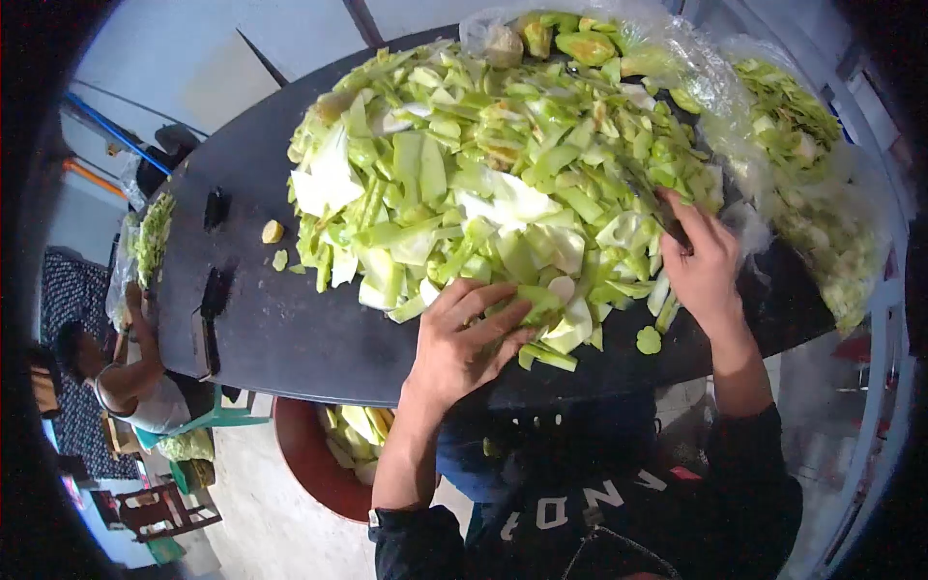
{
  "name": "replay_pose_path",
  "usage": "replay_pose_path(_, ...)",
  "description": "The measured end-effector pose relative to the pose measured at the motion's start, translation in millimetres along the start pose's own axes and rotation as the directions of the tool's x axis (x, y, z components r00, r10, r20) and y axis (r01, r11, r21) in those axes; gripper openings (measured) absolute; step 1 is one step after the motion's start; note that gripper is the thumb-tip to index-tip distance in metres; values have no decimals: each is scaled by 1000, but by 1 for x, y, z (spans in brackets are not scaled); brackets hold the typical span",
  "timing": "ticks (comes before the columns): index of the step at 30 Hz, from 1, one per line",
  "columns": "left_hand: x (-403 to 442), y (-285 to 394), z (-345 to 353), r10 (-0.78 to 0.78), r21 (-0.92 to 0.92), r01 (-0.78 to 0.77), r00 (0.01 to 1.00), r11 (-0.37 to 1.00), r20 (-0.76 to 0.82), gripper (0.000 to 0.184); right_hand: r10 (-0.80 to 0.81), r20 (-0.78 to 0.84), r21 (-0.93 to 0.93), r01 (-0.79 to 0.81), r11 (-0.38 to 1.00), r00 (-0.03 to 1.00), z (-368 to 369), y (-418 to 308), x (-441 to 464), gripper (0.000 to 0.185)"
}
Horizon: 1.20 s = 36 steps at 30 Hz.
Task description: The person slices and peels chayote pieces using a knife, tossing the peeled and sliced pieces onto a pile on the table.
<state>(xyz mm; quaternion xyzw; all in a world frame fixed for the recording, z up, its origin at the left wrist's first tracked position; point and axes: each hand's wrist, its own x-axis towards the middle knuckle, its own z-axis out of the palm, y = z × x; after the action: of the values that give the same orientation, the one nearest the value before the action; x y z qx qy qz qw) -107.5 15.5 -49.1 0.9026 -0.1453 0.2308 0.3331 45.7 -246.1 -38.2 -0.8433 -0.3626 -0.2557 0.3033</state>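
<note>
A big heap of cut green vegetable pieces [416, 174], pale leaf-stalk strips and peel, covers the middle of the dark table. At the heap's near edge, my left hand [464, 333] has its fingers curled around a green vegetable piece [541, 304], partly hidden by the fingers. Farther right, my right hand [704, 266] grips a knife [671, 220] by its dark handle. The blade points up and left over the heap, apart from the piece in my left hand. A small green slice [649, 339] lies on the table below my right hand.
Clear plastic bags of cut greens [788, 126] stand along the right side of the dark table [290, 329]. A red tub [304, 454] with pale pieces sits on the floor below. At far left, another person [145, 387] sits beside the table.
</note>
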Motion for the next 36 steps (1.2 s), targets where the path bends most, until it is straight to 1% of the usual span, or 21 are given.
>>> replay_pose_path(2, 2, -3, -1, 49, 10, -48, 998, 999, -31, 27, -4, -27, -12, 4, 1000, 1000, 1, -1, 2, 44)
replay_pose_path(3, 4, -3, -1, 43, 9, -42, 999, 999, -33, 27, 14, -17, -19, -14, 1000, 1000, 1, -1, 2, 44)
replay_pose_path(5, 9, -2, -3, -34, -116, 35, 999, 993, 15, 21, 33, -6, -17, -33, 999, 999, 0, -2, 1, 44)
replay_pose_path(6, 13, -2, -5, -31, -114, 33, 999, 993, 15, 21, 54, -2, -18, -54, 998, 999, 0, -1, 2, 44)
replay_pose_path(8, 19, -1, -7, -123, -159, 134, 989, 978, 77, 16, 38, -13, -27, -39, 999, 999, 1, 1, 1, 43)
replay_pose_path(10, 25, -4, -8, -270, -134, 277, 961, 952, 65, 15, 25, -26, -45, -26, 999, 999, -2, 4, -1, 43)
replay_pose_path(11, 28, -8, -6, -215, -121, 208, 975, 971, -53, 12, 24, -35, -22, -25, 999, 999, -1, 5, -1, 43)
replay_pose_path(12, 33, -2, -10, -256, -90, 249, 963, 964, -81, 11, 23, -45, 4, -23, 1000, 999, -1, 5, -1, 43)
replay_pose_path(14, 33, 4, -14, -141, -68, 139, 990, 988, -25, 19, 27, -52, 13, -26, 1000, 998, -5, 2, 2, 43)
replay_pose_path(15, 33, 11, -12, -137, -71, 136, 990, 988, -16, 19, 49, -27, 7, -49, 999, 998, -6, 3, 0, 40)
replay_pose_path(17, 35, 25, -6, 52, 132, -68, 991, 989, 120, 29, 80, -4, -5, -80, 997, 997, -8, 5, -1, 37)
replay_pose_path(20, 30, 20, 1, 30, 149, -58, 982, 987, 186, 37, 95, -5, 22, -95, 995, 995, -6, 6, -2, 38)
replay_pose_path(22, 32, 20, 0, 29, 112, -48, 985, 993, 168, 31, 51, -30, 21, -51, 998, 998, -6, 8, -3, 39)
replay_pose_path(25, 37, 16, -2, -11, 69, 0, 988, 998, 154, 25, 39, -46, 19, -38, 999, 998, -5, 9, -3, 40)
replay_pose_path(27, 52, 10, -9, -253, -11, 259, 950, 966, 184, 17, 31, -51, 19, -30, 999, 998, -5, 7, -2, 40)
replay_pose_path(28, 61, 5, -13, -242, -9, 244, 967, 970, 83, 13, 24, -50, 15, -23, 1000, 998, -6, 6, -2, 41)
replay_pose_path(30, 83, 15, -35, -149, -7, 149, 984, 989, -100, 12, 23, -42, 11, -22, 1000, 999, -6, 8, -2, 44)
replay_pose_path(32, 105, 26, -53, -42, -47, 28, 945, 998, -324, 15, 25, -45, 2, -25, 1000, 999, -6, 9, -2, 46)
replay_pose_path(34, 131, 20, -58, -169, -236, 71, 887, 969, -430, 19, -3, -25, -47, 2, 999, 1000, -10, 8, 0, 52)
replay_pose_path(35, 154, -15, -56, -105, 17, 117, 939, 993, -328, 23, -65, -47, -139, 58, 989, 997, -15, 1, 6, 49)
replay_pose_path(36, 161, -51, -41, -25, 311, 128, 949, 942, -315, 25, -64, -47, -143, 56, 988, 997, -18, -2, 3, 49)
